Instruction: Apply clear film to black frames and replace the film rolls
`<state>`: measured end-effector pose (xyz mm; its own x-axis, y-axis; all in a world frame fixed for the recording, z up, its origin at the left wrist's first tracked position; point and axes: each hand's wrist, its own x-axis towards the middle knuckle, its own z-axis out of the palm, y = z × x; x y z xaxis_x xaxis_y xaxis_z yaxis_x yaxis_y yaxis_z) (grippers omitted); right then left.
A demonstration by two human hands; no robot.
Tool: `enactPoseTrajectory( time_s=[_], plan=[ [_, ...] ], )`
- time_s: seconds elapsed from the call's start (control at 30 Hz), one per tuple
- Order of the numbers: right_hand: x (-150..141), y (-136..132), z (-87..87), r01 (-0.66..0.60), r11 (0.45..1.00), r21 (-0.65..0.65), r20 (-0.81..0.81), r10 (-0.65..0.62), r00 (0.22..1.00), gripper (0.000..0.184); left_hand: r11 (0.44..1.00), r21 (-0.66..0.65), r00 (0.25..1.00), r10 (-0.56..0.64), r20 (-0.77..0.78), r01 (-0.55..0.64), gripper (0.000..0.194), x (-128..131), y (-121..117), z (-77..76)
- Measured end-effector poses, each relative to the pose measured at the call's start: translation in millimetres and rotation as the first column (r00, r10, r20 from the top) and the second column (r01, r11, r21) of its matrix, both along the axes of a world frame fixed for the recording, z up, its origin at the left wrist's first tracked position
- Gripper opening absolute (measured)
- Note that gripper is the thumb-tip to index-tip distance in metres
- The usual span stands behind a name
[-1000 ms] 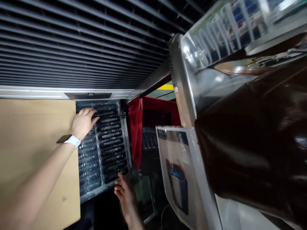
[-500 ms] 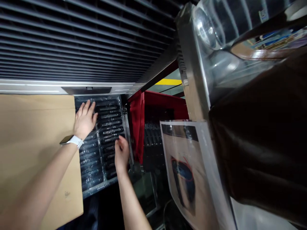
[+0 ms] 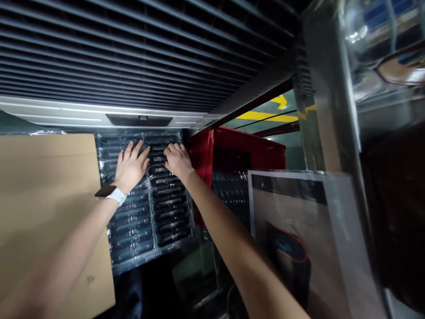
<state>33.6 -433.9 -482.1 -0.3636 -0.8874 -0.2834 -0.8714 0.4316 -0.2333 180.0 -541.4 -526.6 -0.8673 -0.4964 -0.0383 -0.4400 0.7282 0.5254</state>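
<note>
A clear plastic blister tray (image 3: 129,221) lies below me with rows of narrow slots. Long black parts (image 3: 171,201) sit in its right column; the left column looks bare of them. My left hand (image 3: 131,168), with a white-strapped watch on the wrist, rests open on the tray's left column, fingers spread. At the upper end of the right column is my right hand (image 3: 179,160). Its fingers are curled down over the slots there, and whatever lies under them is hidden.
A cardboard sheet (image 3: 49,212) covers the left side, overlapping the tray. To the right stands a red bin (image 3: 201,153) holding more clear trays (image 3: 229,188). A printed sheet (image 3: 338,221) hangs nearer on the right. Dark slats (image 3: 133,53) stretch across the top.
My right hand has moved up along the tray's right column, from its lower right side to its upper end. My left hand stays spread on the tray. The view has shifted slightly.
</note>
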Motion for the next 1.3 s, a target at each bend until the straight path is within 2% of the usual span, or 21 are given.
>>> enactPoseTrajectory(
  time_s=[0.23, 0.4, 0.5, 0.57, 0.63, 0.7, 0.8, 0.9, 1.0, 1.07, 1.13, 1.2, 1.3],
  plan=[
    [-7, -2, 1.7, -0.134, 0.989, 0.062, -0.035, 0.136, 0.990, 0.021, 0.996, 0.079, 0.999, 0.044, -0.023, -0.042, 0.046, -3, 0, 3.4],
    [-8, -5, -0.4, -0.117, 0.993, 0.012, 0.027, 0.116, 0.993, 0.024, 0.963, 0.198, 0.968, 0.212, -0.132, -0.183, 0.047, 8, 0, 13.4],
    [-12, -3, 3.2, -0.034, 0.998, -0.044, 0.099, 0.038, 0.994, 0.024, 0.907, 0.315, 0.915, 0.352, -0.197, -0.281, 0.045, 20, 4, 22.9],
    [-11, 0, 7.8, 0.083, 0.993, -0.081, 0.143, -0.070, 0.987, 0.024, 0.841, 0.424, 0.867, 0.452, -0.208, -0.337, 0.044, 25, 10, 27.6],
    [-2, 1, 13.0, 0.241, 0.964, -0.109, 0.191, -0.218, 0.957, 0.025, 0.754, 0.565, 0.839, 0.512, -0.185, -0.335, 0.044, 27, 17, 30.1],
    [13, 1, 17.7, 0.399, 0.910, -0.116, 0.264, -0.359, 0.895, 0.025, 0.639, 0.720, 0.843, 0.518, -0.145, -0.269, 0.048, 22, 26, 31.3],
    [38, 4, 22.2, 0.566, 0.820, -0.087, 0.419, -0.485, 0.767, 0.024, 0.407, 0.896, 0.866, 0.498, -0.056, -0.176, 0.057, 12, 36, 34.9],
    [47, 8, 23.0, 0.679, 0.734, -0.038, 0.567, -0.543, 0.619, 0.028, 0.187, 0.970, 0.894, 0.445, 0.054, -0.152, 0.066, 8, 38, 42.4],
    [38, 12, 21.5, 0.751, 0.660, 0.034, 0.702, -0.550, 0.452, 0.029, 0.052, 0.987, 0.927, 0.353, 0.126, -0.154, 0.068, 14, 34, 49.5],
    [28, 12, 20.4, 0.751, 0.653, 0.103, 0.795, -0.508, 0.332, 0.028, 0.014, 0.986, 0.944, 0.292, 0.153, -0.164, 0.068, 19, 30, 51.8],
    [19, 13, 19.5, 0.723, 0.669, 0.171, 0.867, -0.451, 0.212, 0.025, 0.008, 0.984, 0.957, 0.233, 0.173, -0.180, 0.069, 22, 25, 52.6],
    [14, 14, 18.0, 0.707, 0.672, 0.219, 0.903, -0.414, 0.114, 0.023, 0.027, 0.980, 0.965, 0.180, 0.189, -0.197, 0.069, 21, 18, 52.6],
    [9, 20, 11.8, 0.746, 0.621, 0.241, 0.920, -0.391, 0.029, 0.021, 0.084, 0.969, 0.964, 0.148, 0.219, -0.233, 0.066, 17, 3, 51.5]
  ],
)
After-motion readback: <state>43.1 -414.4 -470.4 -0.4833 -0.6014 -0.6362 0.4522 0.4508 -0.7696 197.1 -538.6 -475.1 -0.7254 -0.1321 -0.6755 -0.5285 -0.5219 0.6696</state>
